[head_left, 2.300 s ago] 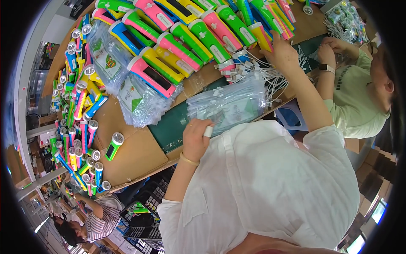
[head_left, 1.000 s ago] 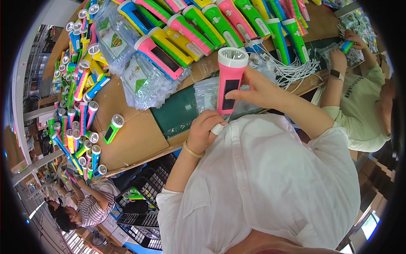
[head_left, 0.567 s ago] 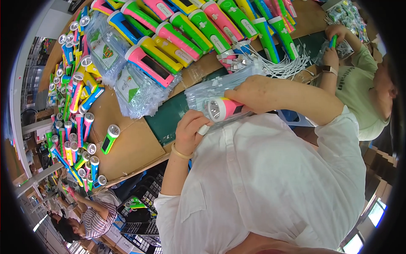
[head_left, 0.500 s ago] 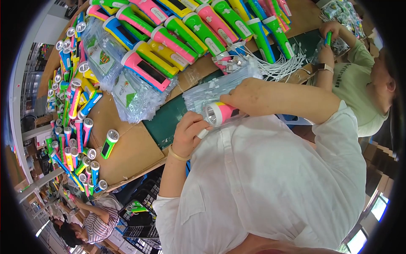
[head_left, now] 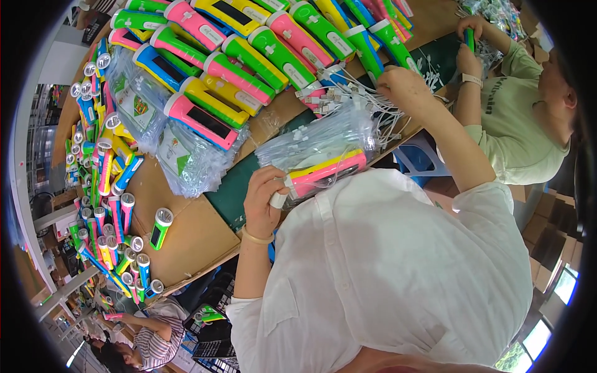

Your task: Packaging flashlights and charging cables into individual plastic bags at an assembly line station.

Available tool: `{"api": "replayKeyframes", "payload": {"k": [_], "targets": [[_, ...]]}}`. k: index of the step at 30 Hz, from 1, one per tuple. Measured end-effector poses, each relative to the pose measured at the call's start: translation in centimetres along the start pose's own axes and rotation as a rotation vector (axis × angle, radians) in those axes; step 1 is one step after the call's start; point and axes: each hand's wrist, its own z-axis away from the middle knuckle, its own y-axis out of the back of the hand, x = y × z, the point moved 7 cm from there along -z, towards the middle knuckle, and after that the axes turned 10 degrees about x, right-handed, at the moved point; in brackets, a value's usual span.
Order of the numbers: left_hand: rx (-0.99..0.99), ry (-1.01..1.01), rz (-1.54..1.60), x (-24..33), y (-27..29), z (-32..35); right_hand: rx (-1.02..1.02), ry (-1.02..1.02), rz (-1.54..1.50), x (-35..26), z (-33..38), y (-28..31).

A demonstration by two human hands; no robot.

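The worktable point(head_left: 229, 202) I'm looking down on has a dark green top, mostly overlaid with brown cardboard point(head_left: 189, 230). Beyond its near edge I can make out a blue stool point(head_left: 420, 156) at right and a black plastic crate point(head_left: 214, 348) at lower left, in a cluttered workroom.

Counting what I can: two co-workers, one in a pale green shirt point(head_left: 510, 124) at right, one in a striped shirt point(head_left: 152, 342) at lower left; two piles of bags with printed cards point(head_left: 134, 102); one stack of clear bags point(head_left: 317, 143) nearer the person; one green flashlight point(head_left: 161, 229) lying apart. The flashlight rows point(head_left: 249, 62) at the top and the flashlight heap point(head_left: 106, 186) at left overlap too much for me to count.

One pink-and-yellow flashlight point(head_left: 329, 173) lies at the near table edge, against the bag stack, with clear film point(head_left: 339, 181) over it. The left hand point(head_left: 263, 202) is closed on its white head end, thumb wrapped in white. The right hand point(head_left: 404, 90) reaches down at the white USB cables point(head_left: 367, 99), fingers bent; I cannot tell whether it grips any.
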Motion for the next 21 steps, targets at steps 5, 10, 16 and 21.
{"api": "replayKeyframes", "payload": {"k": [5,10,16,21], "targets": [[0.064,0.162,0.129,-1.3,0.8,1.4,0.006,-0.049,-0.237,1.6,0.1,-0.3],[0.007,0.047,-0.016,-0.3,0.2,1.4,0.011,0.018,-0.123,1.3,1.0,-0.8],[0.016,0.040,-0.031,-0.2,0.4,1.8,0.181,-0.092,-0.530,3.1,0.6,2.6],[0.009,0.064,-0.037,-0.5,0.5,2.1,0.355,-0.123,-1.185,1.4,0.3,11.8]]}}
